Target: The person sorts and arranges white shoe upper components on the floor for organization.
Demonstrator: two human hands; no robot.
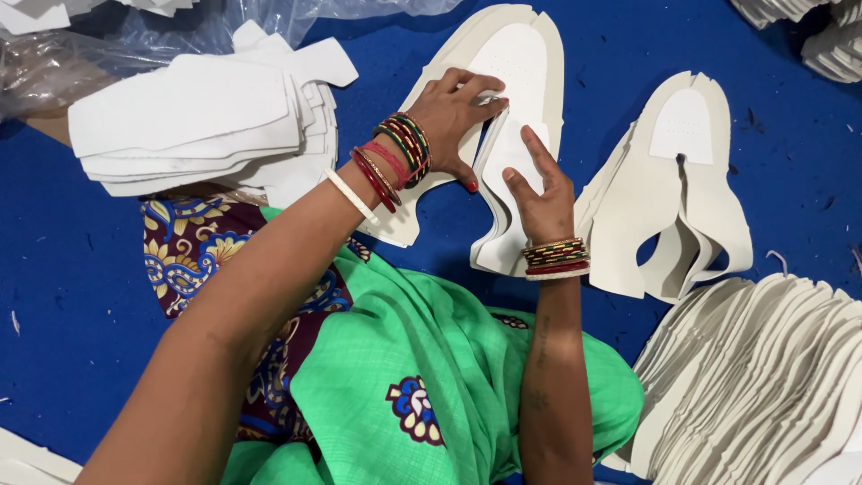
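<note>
— Blue cloth floor (790, 180) everywhere, littered with pale cut-outs. What do the hands have?

— Both rest on one white shoe-upper piece (503, 193) at the middle. The left hand (453, 112) lies spread, fingertips pressing its far edge down onto the cut stack (516, 54) beneath; no closed grip. The right hand (539, 198) lies along the near tongue, forefinger out, loosely pinning it.

— How would it handle?

— Light, thin and bendy, I judge; likely to slide on its neighbours. Best pinched at an edge or tongue.

— Around it?

— Another split piece (682, 198) right, fanned stacks (763, 386) near right, a pile (197, 117) far left by clear plastic (153, 40).
</note>
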